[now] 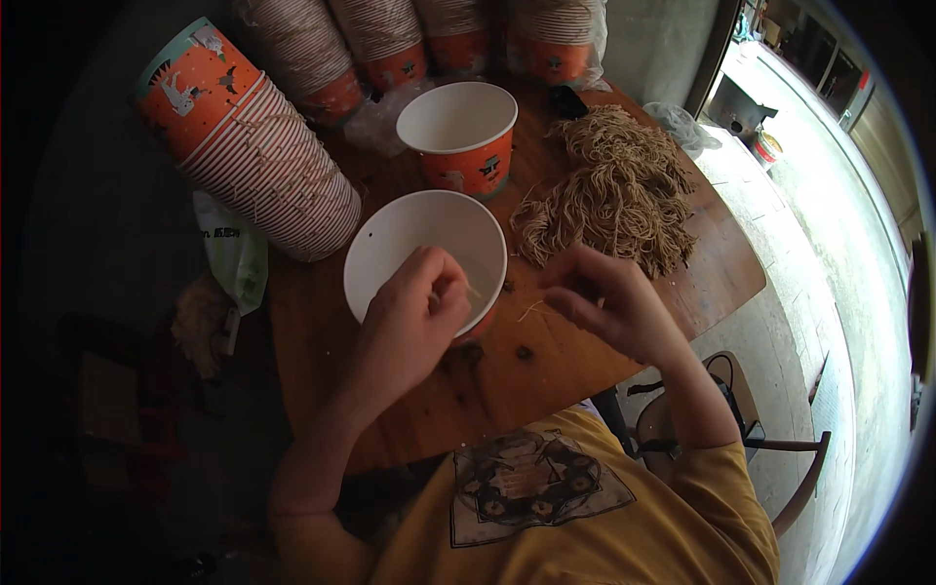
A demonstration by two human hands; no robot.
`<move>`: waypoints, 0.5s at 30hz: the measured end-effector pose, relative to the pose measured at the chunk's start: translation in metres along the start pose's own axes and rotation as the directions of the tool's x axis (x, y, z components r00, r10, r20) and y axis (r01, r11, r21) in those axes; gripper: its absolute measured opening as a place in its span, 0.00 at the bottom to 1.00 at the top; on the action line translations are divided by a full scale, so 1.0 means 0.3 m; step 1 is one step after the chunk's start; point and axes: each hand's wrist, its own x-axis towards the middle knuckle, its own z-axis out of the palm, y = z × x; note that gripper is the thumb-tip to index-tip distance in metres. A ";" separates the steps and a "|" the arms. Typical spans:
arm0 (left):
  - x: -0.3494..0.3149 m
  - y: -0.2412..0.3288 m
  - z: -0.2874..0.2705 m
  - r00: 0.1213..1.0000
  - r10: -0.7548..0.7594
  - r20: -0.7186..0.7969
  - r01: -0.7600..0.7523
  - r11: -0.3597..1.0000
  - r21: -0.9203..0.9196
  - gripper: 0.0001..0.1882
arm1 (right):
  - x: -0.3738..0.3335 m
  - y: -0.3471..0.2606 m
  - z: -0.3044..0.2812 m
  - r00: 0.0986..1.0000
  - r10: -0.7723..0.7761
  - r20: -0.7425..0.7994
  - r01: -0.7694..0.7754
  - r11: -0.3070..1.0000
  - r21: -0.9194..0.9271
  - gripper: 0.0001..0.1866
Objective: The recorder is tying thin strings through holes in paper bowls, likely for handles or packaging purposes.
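A paper bucket (390, 234), white inside and orange outside, stands in front of me with its mouth up. Over its near right rim is my left hand (414, 297), fingers curled closed, with a short pale bit of string (474, 291) showing at the fingertips. My right hand (609, 302) is to the right of the bucket, thumb and fingers bent toward each other. A thin strand of string (529, 310) shows at its thumb tip. Behind the right hand lies a heaped bundle of tan string (624, 185).
A second orange paper bucket (478, 174) stands behind the first. At the left leans a tall nested stack of buckets (273, 166), with several wrapped stacks (380, 44) along the back. The wooden table (721, 253) ends at the right near a chair (814, 478).
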 end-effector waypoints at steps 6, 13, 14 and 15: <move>0.098 -0.015 0.007 0.937 -0.207 0.280 0.334 0.760 -0.557 0.05 | 0.092 -0.068 -0.036 0.946 -0.207 0.247 0.203 0.978 0.043 0.08; 0.118 -0.026 0.061 0.950 -0.197 0.244 0.307 0.741 -0.597 0.02 | 0.259 -0.021 -0.026 0.927 -0.288 0.241 0.281 0.958 0.066 0.06; 0.117 -0.031 0.057 0.950 -0.195 0.244 0.306 0.743 -0.596 0.02 | 0.277 -0.005 -0.023 0.927 -0.289 0.238 0.282 0.957 0.066 0.06; 0.116 -0.043 0.049 0.934 -0.206 0.293 0.342 0.750 -0.565 0.04 | 0.292 0.011 -0.021 0.929 -0.300 0.214 0.301 0.953 0.032 0.06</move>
